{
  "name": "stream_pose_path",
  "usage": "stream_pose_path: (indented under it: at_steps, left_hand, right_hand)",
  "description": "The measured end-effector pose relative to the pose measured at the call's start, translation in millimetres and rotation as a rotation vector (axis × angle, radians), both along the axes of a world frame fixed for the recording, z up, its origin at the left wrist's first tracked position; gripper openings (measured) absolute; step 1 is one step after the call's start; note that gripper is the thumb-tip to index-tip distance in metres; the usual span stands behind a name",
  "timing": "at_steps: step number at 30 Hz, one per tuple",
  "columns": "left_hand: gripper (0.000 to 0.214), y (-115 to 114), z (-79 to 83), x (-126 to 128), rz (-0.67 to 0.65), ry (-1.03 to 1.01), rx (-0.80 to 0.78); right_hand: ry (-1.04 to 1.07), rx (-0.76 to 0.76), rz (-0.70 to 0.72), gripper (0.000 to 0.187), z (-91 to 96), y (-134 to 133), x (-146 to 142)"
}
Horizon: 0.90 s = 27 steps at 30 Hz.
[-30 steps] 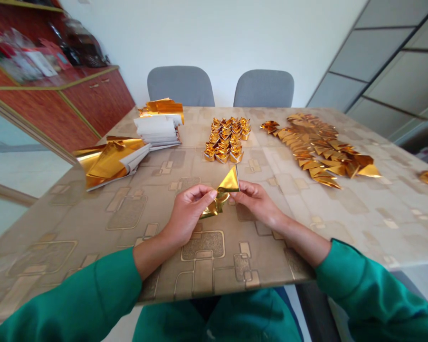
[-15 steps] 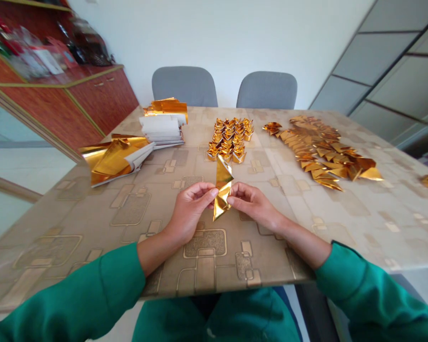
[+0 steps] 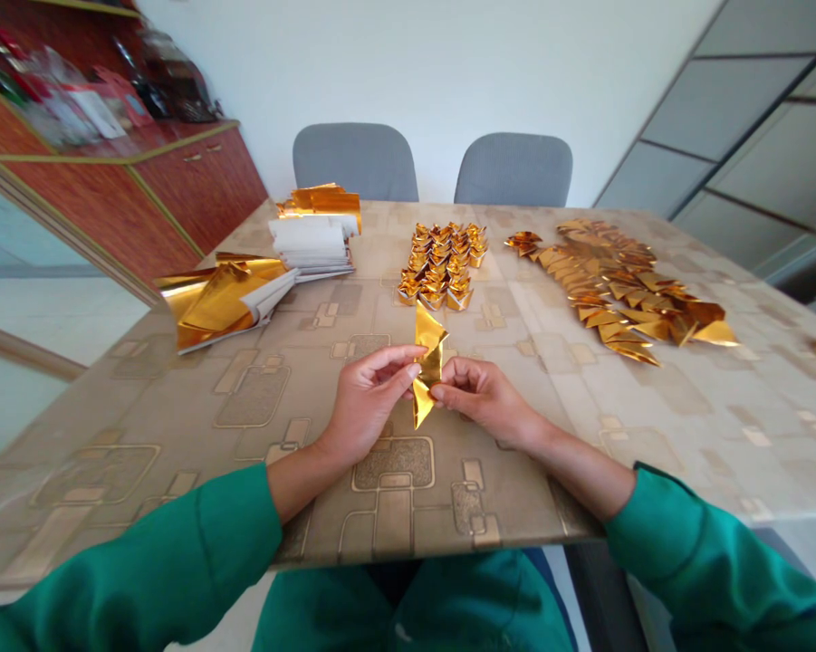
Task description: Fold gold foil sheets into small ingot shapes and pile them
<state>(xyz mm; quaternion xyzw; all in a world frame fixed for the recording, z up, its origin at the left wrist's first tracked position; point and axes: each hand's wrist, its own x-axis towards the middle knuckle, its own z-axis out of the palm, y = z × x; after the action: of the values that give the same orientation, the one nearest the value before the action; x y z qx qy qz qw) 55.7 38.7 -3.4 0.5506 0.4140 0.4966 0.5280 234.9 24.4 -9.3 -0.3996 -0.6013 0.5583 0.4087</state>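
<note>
At ten o'clock lay gold foil sheets [image 3: 225, 306] on the tabletop [image 3: 142, 471]; at center, the half-closed left hand [image 3: 367, 403] and curled right hand [image 3: 482, 396] pinched a folded gold foil piece [image 3: 427, 367], its middle hidden behind fingertips [image 3: 436, 392], with gold foil triangles [image 3: 618, 290] at two o'clock.

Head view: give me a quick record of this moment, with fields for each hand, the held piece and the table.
left hand: fingertips pinching the held piece from its left side
right hand: fingertips pinching it from its right side
held piece: folded gold foil piece, pointed at both ends, upright
table: patterned table cover bearing folded gold ingots, folded foil triangles, gold foil sheets
</note>
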Motion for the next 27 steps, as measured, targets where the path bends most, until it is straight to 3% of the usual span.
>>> stream_pose_path:
  at_steps: [9, 19, 27]
  left_hand:
    - [0.029, 2.4, 1.0, 0.0, 0.038, -0.043, -0.005]
    - [0.031, 2.2, -0.3, 2.4, 0.109, -0.106, 0.050]
    - [0.030, -1.8, 1.6, 4.3, 0.120, -0.118, 0.057]
  right_hand:
    - [0.074, -0.034, -0.127, 0.033, 7.4, 0.0, -1.9]
    - [-0.026, -0.008, -0.042, 0.036, 13.4, -3.4, 1.9]
    - [-0.028, -0.044, 0.052, 0.029, -3.0, -4.4, -4.8]
